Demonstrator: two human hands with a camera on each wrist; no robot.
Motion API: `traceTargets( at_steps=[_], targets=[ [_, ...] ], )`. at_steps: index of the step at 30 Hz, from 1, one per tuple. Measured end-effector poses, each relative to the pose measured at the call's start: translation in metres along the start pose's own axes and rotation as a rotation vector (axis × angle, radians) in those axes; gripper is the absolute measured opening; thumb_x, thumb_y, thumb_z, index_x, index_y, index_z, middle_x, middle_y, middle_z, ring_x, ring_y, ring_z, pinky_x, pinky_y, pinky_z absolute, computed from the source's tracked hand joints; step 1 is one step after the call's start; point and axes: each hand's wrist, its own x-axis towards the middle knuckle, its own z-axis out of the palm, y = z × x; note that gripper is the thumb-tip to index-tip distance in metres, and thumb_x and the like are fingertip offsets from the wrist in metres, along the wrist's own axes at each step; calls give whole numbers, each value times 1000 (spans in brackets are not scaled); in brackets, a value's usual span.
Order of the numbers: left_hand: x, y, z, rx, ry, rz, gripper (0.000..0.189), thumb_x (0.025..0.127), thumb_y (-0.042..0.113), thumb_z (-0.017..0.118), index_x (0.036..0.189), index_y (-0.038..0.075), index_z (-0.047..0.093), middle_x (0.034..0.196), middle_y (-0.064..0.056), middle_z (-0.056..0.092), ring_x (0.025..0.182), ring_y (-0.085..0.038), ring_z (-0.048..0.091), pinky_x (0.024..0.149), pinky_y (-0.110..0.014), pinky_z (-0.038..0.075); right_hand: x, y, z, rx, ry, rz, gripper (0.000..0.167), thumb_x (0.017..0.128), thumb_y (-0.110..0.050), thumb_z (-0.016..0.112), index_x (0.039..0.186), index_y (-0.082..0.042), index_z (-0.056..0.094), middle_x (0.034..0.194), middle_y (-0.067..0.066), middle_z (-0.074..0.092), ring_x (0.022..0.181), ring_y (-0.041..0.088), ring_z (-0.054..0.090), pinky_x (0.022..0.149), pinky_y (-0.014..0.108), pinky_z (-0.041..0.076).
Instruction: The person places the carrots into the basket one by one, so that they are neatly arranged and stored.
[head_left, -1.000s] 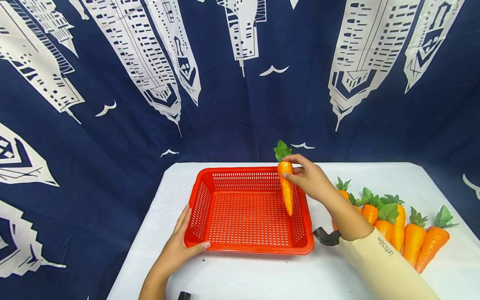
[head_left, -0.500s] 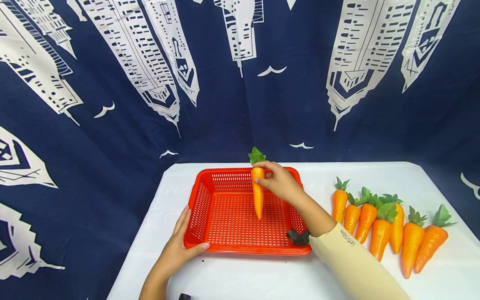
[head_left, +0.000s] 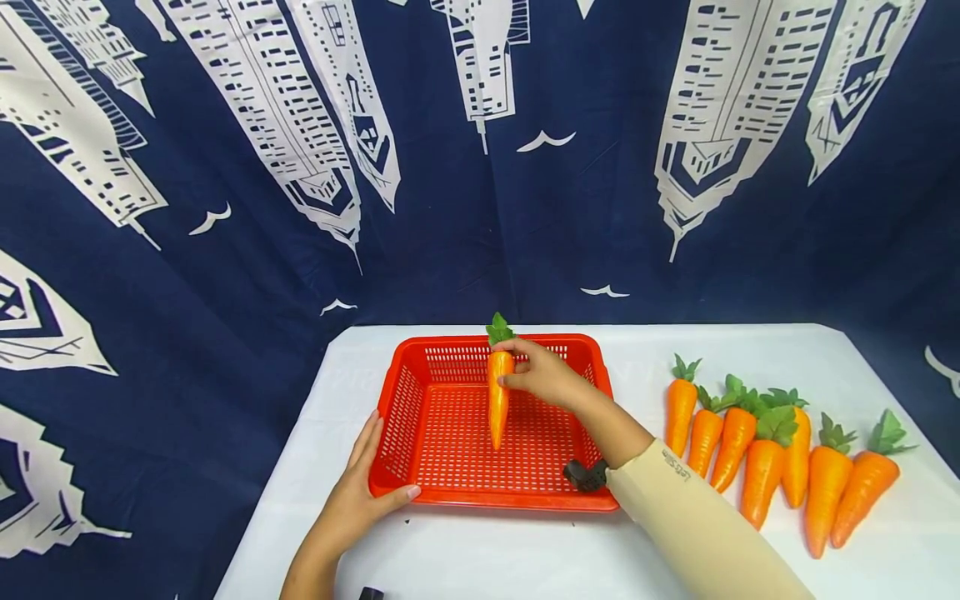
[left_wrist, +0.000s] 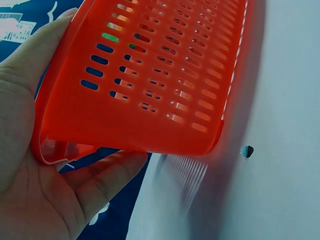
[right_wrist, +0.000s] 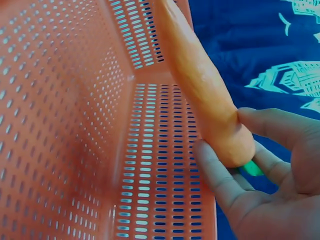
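Note:
An orange carrot (head_left: 498, 396) with green leaves is pinched near its leafy top by my right hand (head_left: 543, 375). Its tip points down over the inside of the red perforated basket (head_left: 495, 502). In the right wrist view the thumb and fingers (right_wrist: 220, 175) lie on either side of the carrot's thick end, with the basket wall beside them. My left hand (head_left: 360, 483) holds the basket at its near left corner, thumb along the front rim and fingers along the left side. The left wrist view shows that hand (left_wrist: 45, 140) around the basket's corner.
Several more carrots (head_left: 765, 475) lie in a loose row at the right of the white table (head_left: 645, 550). A blue cloth (head_left: 442, 250) printed with white buildings hangs behind the table. A small dark speck (left_wrist: 247, 151) lies near the basket.
My right hand has carried the carrot leftward from the basket's right side to its middle, then a little lower. More of the carrots on the right show now. The left hand stays put.

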Motion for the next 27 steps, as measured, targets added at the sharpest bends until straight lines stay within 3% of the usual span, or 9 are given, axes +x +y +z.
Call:
traceTargets(
  at_steps=[6, 15, 27],
  targets=[
    [1, -1, -2, 2, -2, -10, 117, 77, 48, 86, 164, 29, 11, 170, 17, 1, 157, -32, 15, 113, -76, 24, 7, 10, 8, -51, -27, 34, 50, 87, -8, 77, 133, -9, 61, 127, 16, 62, 85, 18, 65, 77, 30, 58],
    [0, -2, 1, -7, 9, 21, 116, 78, 45, 86, 164, 23, 12, 172, 9, 3, 156, -34, 16, 113, -75, 25, 11, 25, 19, -135, -80, 80, 45, 86, -5, 78, 128, -7, 62, 123, 14, 63, 93, 19, 64, 75, 26, 57],
    [0, 0, 0, -2, 4, -10, 117, 77, 48, 86, 164, 26, 11, 171, 15, 1, 157, -32, 14, 114, -75, 24, 13, 41, 25, -298, -125, 103, 45, 85, -12, 81, 126, -9, 63, 116, 8, 67, 95, 17, 62, 83, 30, 54]
  ],
)
